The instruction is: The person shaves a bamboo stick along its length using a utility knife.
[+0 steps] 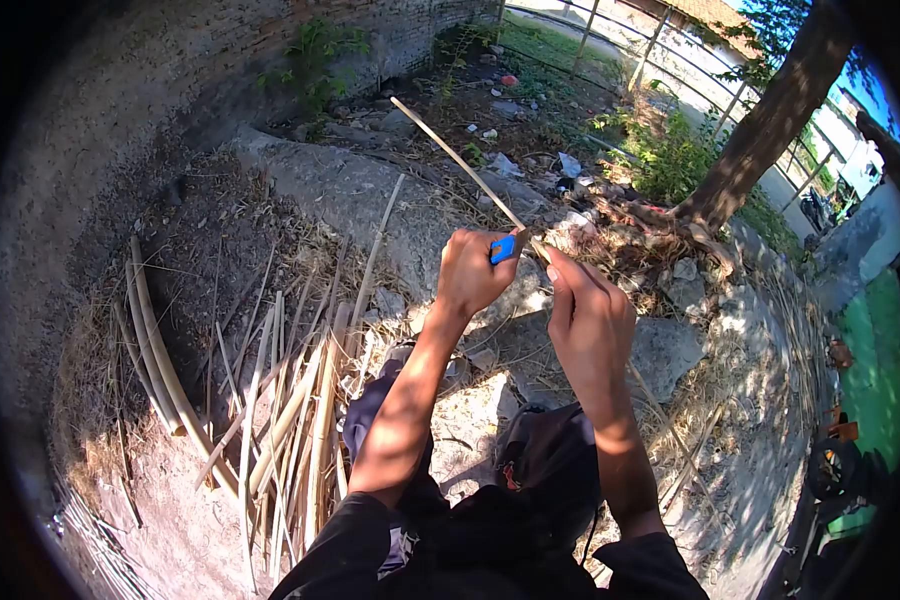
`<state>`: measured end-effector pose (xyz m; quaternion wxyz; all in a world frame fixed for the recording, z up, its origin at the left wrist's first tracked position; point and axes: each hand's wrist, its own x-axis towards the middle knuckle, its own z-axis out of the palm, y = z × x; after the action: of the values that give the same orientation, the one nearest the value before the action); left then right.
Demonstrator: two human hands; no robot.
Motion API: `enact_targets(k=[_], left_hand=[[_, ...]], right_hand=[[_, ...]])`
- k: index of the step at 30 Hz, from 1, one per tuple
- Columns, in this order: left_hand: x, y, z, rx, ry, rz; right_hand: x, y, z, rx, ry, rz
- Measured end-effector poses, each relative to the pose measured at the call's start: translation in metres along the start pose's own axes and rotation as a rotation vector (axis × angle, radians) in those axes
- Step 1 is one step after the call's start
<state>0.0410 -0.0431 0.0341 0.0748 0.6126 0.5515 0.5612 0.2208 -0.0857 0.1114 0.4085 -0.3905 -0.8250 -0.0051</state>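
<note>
My left hand (467, 272) is closed around a knife with a blue handle (503, 249), its dark blade lying against a thin bamboo strip (458, 160). The strip slants up and away to the far left from the blade. My right hand (592, 322) is closed on the same strip, thumb and fingers pinching it just right of the blade. Below that hand, a thin length (660, 410) that looks like the strip's other end runs down to the right. Part of the blade is hidden by my left fingers.
Split bamboo pieces (320, 430) lie in a loose pile at left, beside curved poles (155, 340). A large rock slab (340, 190) lies ahead, with litter beyond it. A tree trunk (770, 120) leans at right, and a brick wall (220, 60) stands at the back left.
</note>
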Motion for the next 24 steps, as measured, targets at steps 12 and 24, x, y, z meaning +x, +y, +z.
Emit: enact_targets(k=[12,24], left_hand=[[0.002,0.006,-0.005,-0.016,-0.027,-0.046],[-0.003,0.002,0.008,0.243,0.028,-0.163]], right_hand=[[0.004,-0.003,0.004,-0.018,-0.014,0.006],[-0.011,-0.001,0.005,-0.109,-0.047,0.021]])
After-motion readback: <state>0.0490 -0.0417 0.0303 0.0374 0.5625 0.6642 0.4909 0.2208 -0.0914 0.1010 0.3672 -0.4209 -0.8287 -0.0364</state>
